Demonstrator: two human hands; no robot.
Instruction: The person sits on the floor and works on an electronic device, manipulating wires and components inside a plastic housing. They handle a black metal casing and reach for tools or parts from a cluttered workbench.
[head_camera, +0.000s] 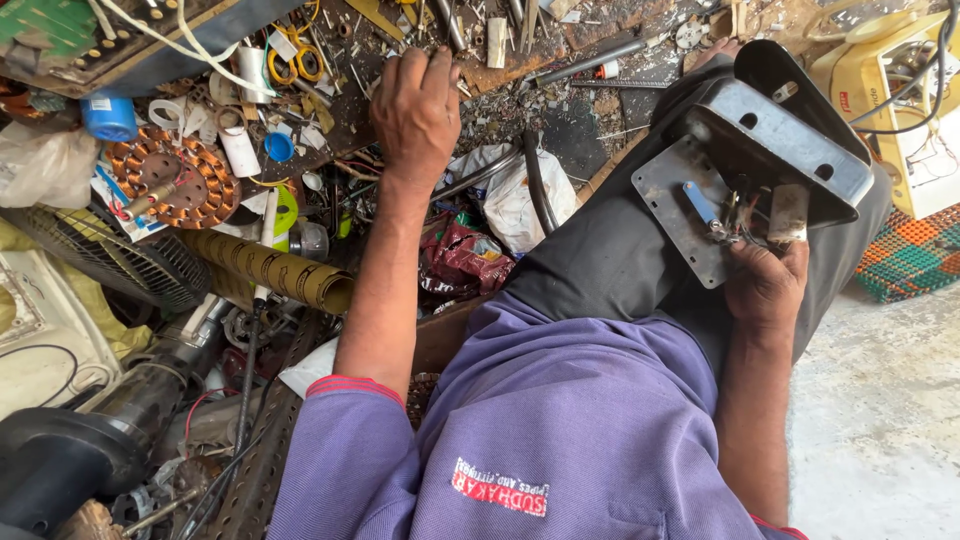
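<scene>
Clutter covered the worktop (560, 130) across the upper left of the frame: a copper-wound coil disc (172, 182), a blue cap (108, 117) and a rolled brown sheet (268, 268). The left hand (416, 105) reached into the scraps at upper centre, fingers curled down among them; whether they gripped anything could not be told. At the right, the right hand (765, 285) held a grey metal housing (760, 160) on the lap, fingers clamped on its lower edge beside loose wires (735, 215).
</scene>
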